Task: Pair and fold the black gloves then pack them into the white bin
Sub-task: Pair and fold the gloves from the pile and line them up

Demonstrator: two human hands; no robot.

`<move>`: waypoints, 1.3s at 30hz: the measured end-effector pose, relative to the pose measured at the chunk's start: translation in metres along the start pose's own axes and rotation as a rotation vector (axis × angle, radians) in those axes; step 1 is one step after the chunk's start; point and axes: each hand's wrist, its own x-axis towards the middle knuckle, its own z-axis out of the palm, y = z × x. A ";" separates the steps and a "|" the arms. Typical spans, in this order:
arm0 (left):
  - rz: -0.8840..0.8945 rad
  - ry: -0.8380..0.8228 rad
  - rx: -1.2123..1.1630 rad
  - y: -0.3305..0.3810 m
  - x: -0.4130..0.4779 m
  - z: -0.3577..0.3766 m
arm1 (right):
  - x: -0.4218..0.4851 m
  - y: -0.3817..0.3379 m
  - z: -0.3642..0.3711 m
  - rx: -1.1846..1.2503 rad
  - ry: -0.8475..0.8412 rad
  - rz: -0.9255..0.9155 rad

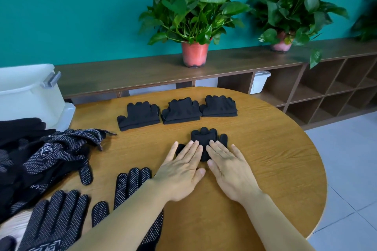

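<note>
Here: folded pair (204, 136), pressed flat under left hand (181, 171) and right hand (230, 169), fingers straight, nothing gripped. Beyond hands: three stacks (180, 113). Left of hands: loose gloves (51, 155), bin (26, 91).

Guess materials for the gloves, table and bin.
Gloves: matte black knit fabric with white grip dots, probably rubbery. Table: light wood grain with a slight sheen; solid wood or laminate, cannot tell. Bin: smooth white plastic, faintly translucent, with a grey latch.
</note>
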 end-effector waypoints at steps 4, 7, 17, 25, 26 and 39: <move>-0.017 0.029 0.038 -0.004 0.013 0.001 | 0.016 0.004 0.002 -0.038 0.047 -0.015; -0.026 0.046 0.069 -0.004 0.017 0.002 | 0.019 0.004 0.003 -0.043 0.072 -0.022; -0.111 0.289 0.004 -0.027 -0.066 -0.016 | -0.003 -0.025 0.008 -0.165 0.235 -0.074; -0.284 0.417 0.050 -0.081 -0.188 -0.006 | -0.016 -0.131 0.003 -0.153 0.302 -0.201; -0.294 0.430 0.072 -0.088 -0.203 -0.004 | -0.015 -0.146 0.002 -0.150 0.313 -0.230; -0.412 0.604 0.107 -0.178 -0.300 0.016 | 0.018 -0.259 0.005 -0.170 0.357 -0.483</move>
